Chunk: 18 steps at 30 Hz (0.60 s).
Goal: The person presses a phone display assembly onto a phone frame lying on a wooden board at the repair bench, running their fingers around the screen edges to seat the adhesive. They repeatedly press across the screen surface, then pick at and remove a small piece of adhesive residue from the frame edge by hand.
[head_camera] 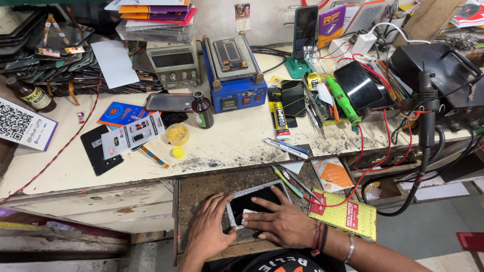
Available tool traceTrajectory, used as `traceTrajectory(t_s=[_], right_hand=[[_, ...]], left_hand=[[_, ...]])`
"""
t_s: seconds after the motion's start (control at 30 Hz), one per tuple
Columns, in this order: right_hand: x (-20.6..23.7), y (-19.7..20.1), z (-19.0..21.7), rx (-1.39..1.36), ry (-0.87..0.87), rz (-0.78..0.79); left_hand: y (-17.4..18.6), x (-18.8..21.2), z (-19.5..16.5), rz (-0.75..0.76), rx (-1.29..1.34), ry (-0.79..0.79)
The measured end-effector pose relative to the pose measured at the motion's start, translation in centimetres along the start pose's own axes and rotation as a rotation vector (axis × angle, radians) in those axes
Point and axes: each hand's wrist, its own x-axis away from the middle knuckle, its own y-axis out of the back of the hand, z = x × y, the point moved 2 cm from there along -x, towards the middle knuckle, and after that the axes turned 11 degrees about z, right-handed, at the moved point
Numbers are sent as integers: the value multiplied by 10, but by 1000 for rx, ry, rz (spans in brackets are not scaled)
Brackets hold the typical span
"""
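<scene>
Glossy glass phone screen (252, 201); worn, scuffed, seemingly wooden pull-out board (201, 189).

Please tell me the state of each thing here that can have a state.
phone screen panel: lying flat, dark, pressed by both hands
left hand: flat on panel edge
right hand: fingers spread on panel
brown bottle: upright, capped
standing phone: upright in holder, screen dark

Both hands (252, 224) on phone screen (250, 200)

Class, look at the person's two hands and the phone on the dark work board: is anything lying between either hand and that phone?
Nothing visible. The left hand rests against the phone at its near end, and the right hand lies directly on it, fingertips pressing a small white piece.
</scene>
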Motion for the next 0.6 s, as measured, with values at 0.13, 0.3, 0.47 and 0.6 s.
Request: traceTrajectory(t_s=[0.13, 0.3, 0.47, 0.6], right_hand=[[8, 1, -3, 7, -9, -13], [-13, -4, 7, -145, -18, 68], [-2, 3, 5, -107, -28, 51], [15, 10, -4, -200, -109, 113]], left_hand=[[-1, -2, 1, 46, -16, 55], [1, 0, -2, 22, -1, 23], [3, 1, -3, 27, -10, 33], [0, -1, -1, 46, -22, 50]])
